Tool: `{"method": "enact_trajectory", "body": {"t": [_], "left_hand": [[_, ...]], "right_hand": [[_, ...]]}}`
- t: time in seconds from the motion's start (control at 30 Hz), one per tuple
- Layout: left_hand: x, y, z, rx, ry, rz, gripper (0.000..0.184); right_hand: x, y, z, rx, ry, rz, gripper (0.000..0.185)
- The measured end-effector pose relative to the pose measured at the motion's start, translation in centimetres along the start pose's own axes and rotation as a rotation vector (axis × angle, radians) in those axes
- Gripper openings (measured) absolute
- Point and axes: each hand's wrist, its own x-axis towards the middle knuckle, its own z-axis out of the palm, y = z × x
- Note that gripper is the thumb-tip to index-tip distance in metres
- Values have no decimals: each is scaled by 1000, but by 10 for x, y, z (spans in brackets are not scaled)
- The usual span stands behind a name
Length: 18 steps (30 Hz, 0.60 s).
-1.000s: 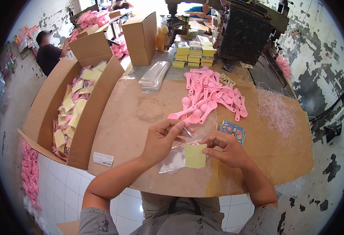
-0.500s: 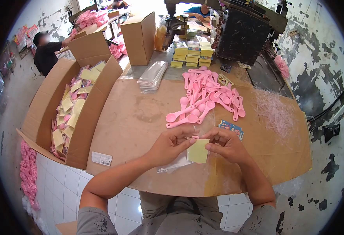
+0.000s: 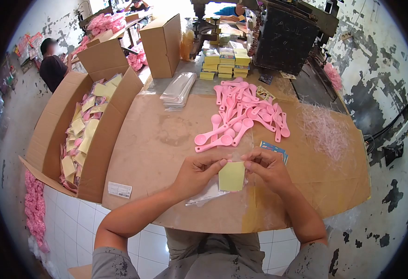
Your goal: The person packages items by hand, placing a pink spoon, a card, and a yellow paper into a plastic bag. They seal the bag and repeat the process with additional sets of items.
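A pale yellow card (image 3: 232, 177) hangs upright between my hands, apparently inside a clear plastic bag whose film shows only faintly. My left hand (image 3: 198, 174) pinches its upper left corner between thumb and fingertips. At the upper right corner my right hand (image 3: 270, 168) pinches in the same way. Beneath the card, flat clear plastic bags (image 3: 206, 195) lie near the table's front edge. Just beyond my right hand is a small stack of blue printed cards (image 3: 274, 150), partly covered by it. Pink measuring spoons (image 3: 241, 109) lie heaped ahead of my hands.
An open carton (image 3: 95, 158) at left holds several packed bags with pink spoons and yellow cards. Clear bags (image 3: 178, 90) and card stacks (image 3: 225, 60) stand farther back, by a dark machine (image 3: 285, 39). Clear plastic shreds (image 3: 327, 135) lie right. Other people work behind.
Both hands have drawn slightly apart along the top of the yellow card. The card now hangs straighter, and the pink bit above it no longer shows.
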Motion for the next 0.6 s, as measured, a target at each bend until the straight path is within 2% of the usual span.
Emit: {"method": "enact_trajectory", "body": {"t": [0.13, 0.2, 0.33, 0.4, 0.5, 0.6], "left_hand": [[-2, 14, -2, 124, -48, 106, 26], [-2, 18, -9, 241, -112, 170, 26], [1, 7, -12, 102, -147, 157, 28], [2, 6, -12, 52, -169, 150, 28], [1, 4, -12, -140, -142, -30, 31], [1, 9, -9, -102, -113, -118, 29]], "right_hand": [[1, 4, -4, 55, 35, 31, 15], [1, 3, -3, 21, 21, -51, 14], [1, 2, -5, -66, 17, -142, 12], [1, 1, -9, -8, -19, -97, 13], [-1, -4, -6, -67, -9, -65, 12], [-1, -2, -6, -115, 0, -25, 11]]}}
